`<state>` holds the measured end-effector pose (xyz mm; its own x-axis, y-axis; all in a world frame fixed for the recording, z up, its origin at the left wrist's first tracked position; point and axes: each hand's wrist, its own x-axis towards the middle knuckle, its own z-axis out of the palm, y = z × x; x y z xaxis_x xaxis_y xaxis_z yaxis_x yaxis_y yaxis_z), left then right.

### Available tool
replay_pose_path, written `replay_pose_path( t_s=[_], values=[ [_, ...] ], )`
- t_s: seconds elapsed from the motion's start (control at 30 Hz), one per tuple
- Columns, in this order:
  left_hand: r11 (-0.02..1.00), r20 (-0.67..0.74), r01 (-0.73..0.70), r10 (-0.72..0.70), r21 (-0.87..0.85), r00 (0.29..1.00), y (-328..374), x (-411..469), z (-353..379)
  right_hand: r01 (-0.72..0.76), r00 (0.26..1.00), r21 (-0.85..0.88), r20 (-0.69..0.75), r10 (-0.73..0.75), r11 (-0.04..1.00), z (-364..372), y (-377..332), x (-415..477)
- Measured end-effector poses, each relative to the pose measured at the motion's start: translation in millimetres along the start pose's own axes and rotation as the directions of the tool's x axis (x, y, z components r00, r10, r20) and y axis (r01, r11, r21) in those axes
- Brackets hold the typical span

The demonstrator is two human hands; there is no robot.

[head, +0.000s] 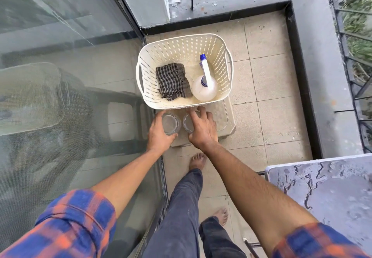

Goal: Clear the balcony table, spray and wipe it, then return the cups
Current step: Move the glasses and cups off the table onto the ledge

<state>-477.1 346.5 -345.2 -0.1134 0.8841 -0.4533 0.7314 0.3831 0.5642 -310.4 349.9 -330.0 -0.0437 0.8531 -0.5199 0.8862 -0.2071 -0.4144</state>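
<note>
**While Standing Side by Side, Two Cups Are Being Gripped, One per Hand**

As the person is bending over them, two clear, round, glass-like cups are standing upright and almost touching on one low beige plastic stool (223,121), well apart from the table. The left cup (171,124) is sitting in the curl of the left hand (160,135), whose fingers are wrapping round its outer wall while the thumb is pressing on the near side. The right cup (187,122) is lying mostly under the right hand (202,131), which is coming at it from above: the fingers are spreading wide and bending down over the rim, the thumb is hooking the near edge, and the longest fingertips are reaching the foot of the basket.

One cream plastic basket (181,50), rectangular with rounded corners and perforated walls, is sitting on the same stool just behind the cups. One dark checked cloth (173,80) is lying crumpled inside on the left, and one white spray bottle (205,88) with a blue-tipped nozzle is standing on the right.

One table (326,193), its grey marbled top glistening wet, is showing at the lower right. Beige floor tiles (271,88) are spreading beneath, a glass door (60,56) is running along the left, and a dark metal railing (358,56) is edging the right.
</note>
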Motion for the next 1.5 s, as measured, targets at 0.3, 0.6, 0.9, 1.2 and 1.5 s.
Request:
replay_pose_path(
  t_s=[0.3,0.6,0.9,1.2,1.5],
  values=[
    [1.0,-0.029,0.005,-0.005,-0.022,1.0,7,-32,-35,-0.11,0.991,0.319,-0.043,0.13,0.942,-41,26,-51],
    [0.964,-0.049,-0.248,0.244,-0.092,0.968,105,-93,-70,-0.068,0.952,0.687,-0.173,0.253,0.724,-135,51,-163],
    [0.783,0.195,-0.584,0.62,-0.213,0.76,235,-230,28,-0.044,0.747,0.778,-0.391,0.538,0.627,-129,151,-398],
    [0.578,0.528,-0.788,0.747,-0.213,0.405,290,-371,165,-0.139,0.349,0.921,-0.298,0.889,0.363,-60,267,-559],
    [0.388,0.661,-0.917,0.712,-0.088,0.237,355,-409,263,-0.167,0.239,0.959,-0.187,0.953,0.23,-130,376,-559]
  ],
)
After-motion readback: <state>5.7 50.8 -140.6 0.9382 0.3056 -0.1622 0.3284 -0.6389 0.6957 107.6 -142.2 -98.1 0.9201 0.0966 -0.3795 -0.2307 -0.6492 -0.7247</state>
